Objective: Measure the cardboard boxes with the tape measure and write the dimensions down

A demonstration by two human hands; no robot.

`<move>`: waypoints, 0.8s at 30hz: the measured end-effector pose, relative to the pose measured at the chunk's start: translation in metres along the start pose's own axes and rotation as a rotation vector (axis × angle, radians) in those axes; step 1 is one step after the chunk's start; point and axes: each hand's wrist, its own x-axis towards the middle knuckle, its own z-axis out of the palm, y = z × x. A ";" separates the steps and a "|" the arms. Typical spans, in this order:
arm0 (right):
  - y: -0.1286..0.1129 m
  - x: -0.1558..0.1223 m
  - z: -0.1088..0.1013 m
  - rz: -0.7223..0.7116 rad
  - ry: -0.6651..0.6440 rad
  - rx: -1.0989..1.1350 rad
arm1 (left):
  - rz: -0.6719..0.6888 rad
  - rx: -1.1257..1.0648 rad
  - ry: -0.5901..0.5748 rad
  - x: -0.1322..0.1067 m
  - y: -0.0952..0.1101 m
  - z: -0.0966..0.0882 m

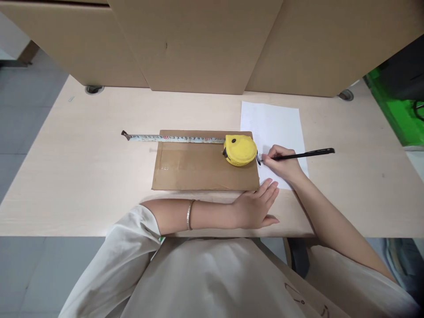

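My right hand pinches a black pen, its tip touching the white sheet of paper near the sheet's left edge. My left hand lies flat on the desk with fingers stretched out, fingertips just reaching the paper's lower corner, holding nothing. A flat brown cardboard piece lies in front of me. On its right end sits a yellow tape measure, its blade pulled out leftward along the cardboard's far edge and past it.
The light wooden desk runs wide to both sides. Tall cardboard panels stand along its back edge. Round cable grommets sit at the back corners. A green object lies beyond the desk's right edge.
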 end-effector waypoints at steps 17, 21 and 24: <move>0.007 -0.001 -0.002 -0.011 -0.051 -0.042 | 0.007 -0.030 -0.024 0.000 0.000 -0.008; 0.007 0.000 -0.003 -0.016 -0.031 -0.051 | 0.009 -0.039 -0.021 0.000 0.000 -0.009; 0.005 0.000 -0.003 -0.015 -0.024 -0.058 | 0.014 -0.043 0.000 0.000 -0.001 -0.008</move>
